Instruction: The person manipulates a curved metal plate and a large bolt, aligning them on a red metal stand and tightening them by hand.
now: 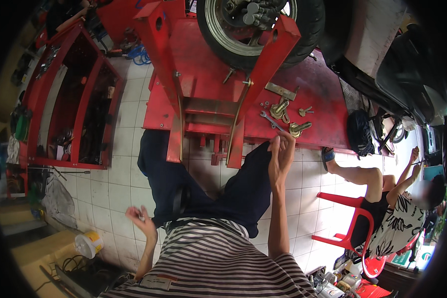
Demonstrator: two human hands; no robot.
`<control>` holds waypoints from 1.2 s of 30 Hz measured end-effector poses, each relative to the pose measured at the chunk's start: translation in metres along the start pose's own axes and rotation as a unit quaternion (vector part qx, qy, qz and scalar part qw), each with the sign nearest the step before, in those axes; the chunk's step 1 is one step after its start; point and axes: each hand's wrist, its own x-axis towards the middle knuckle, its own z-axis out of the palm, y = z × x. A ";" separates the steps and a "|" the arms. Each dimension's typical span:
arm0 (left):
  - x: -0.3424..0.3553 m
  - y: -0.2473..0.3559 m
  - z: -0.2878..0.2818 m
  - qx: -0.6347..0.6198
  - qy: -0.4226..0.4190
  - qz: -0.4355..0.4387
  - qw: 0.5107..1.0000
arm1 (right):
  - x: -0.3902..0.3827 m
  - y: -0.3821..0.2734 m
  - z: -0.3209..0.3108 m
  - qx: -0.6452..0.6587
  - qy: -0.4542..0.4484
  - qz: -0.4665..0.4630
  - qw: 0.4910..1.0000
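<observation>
My left hand [144,223] hangs beside my left hip, fingers apart, with nothing in it. Close to the front edge of the red lift table [328,104] is my right hand [282,156], its fingers loosely bent and nothing visible between them. Its fingertips come close to the lower end of a wrench [270,120] lying on the table; whether they touch is unclear. Two brass-coloured metal parts with threaded stems lie nearby: one farther back [280,110], one nearer the edge [299,129]. Beside them are a small key-like piece [305,111], a flat metal bar [281,91] and small nuts [264,105].
A motorcycle wheel [228,47] stands between the red upright arms [265,64] of the lift. On the left is a red tool cabinet [74,99]; a white bucket [89,244] sits nearer me. At right, another person sits on a red chair [357,226] beside a dark motorcycle [412,79].
</observation>
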 end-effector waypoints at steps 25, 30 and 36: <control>0.101 0.330 0.234 -0.207 -0.268 0.367 0.866 | 0.094 -0.083 0.063 -0.040 -0.093 -0.070 0.992; 0.105 0.333 0.236 -0.154 -0.265 0.394 0.866 | 0.096 -0.076 0.066 -0.083 -0.108 -0.062 0.989; 0.105 0.334 0.240 -0.162 -0.301 0.386 0.857 | 0.093 -0.082 0.067 -0.049 -0.124 -0.064 0.989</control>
